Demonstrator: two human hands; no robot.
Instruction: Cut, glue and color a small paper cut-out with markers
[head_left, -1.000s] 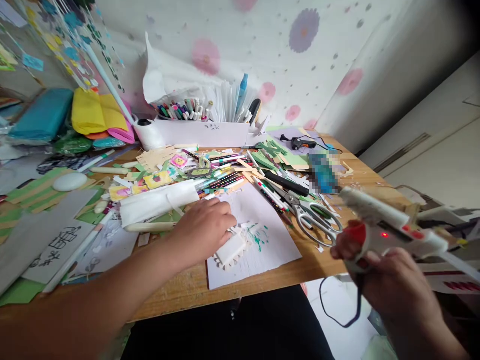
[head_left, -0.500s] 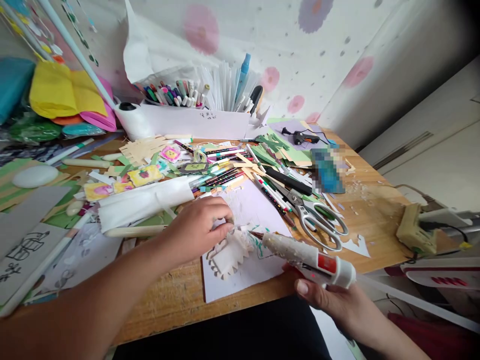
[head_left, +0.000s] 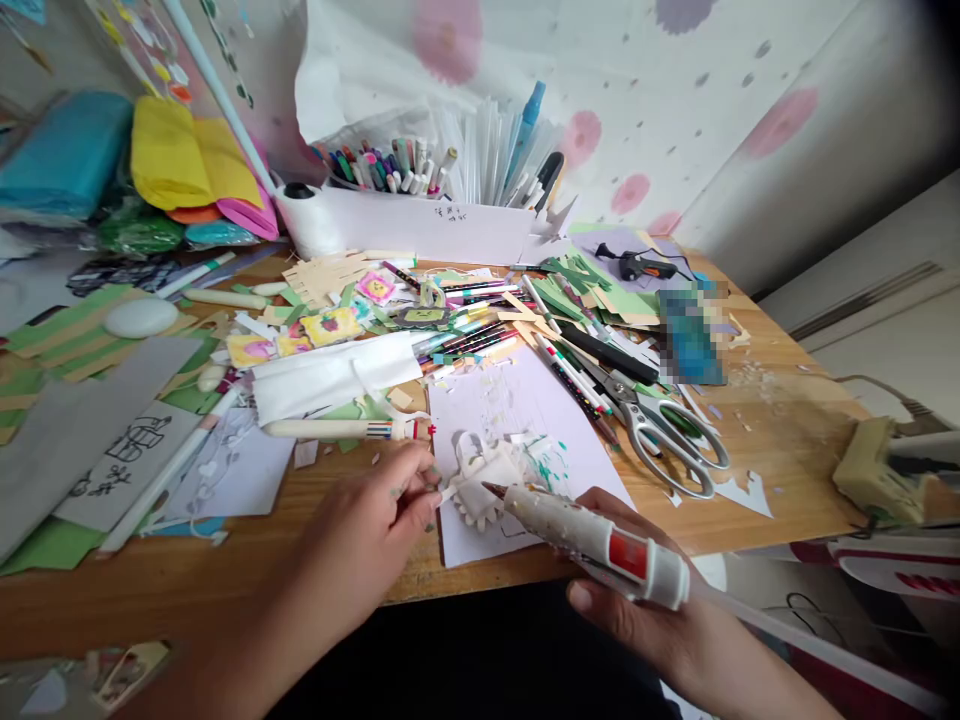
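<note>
Left hand [head_left: 367,515] pinching a small strip [head_left: 445,494] at the edge of the white scalloped piece [head_left: 471,492], possibly attached; right hand [head_left: 649,615] wrapped round glue gun [head_left: 577,530], nozzle [head_left: 495,490] over piece. Piece on paper [head_left: 499,400]. White box [head_left: 427,232] behind holds markers [head_left: 397,168], clear sticks [head_left: 480,155].

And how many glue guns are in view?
2: the white gun in the right hand, and the black gun at the back right of the desk. Others may be hidden.

Craft piece [head_left: 474,496] on paper [head_left: 596,475], scissors [head_left: 632,402] right, box [head_left: 427,233] behind
</note>
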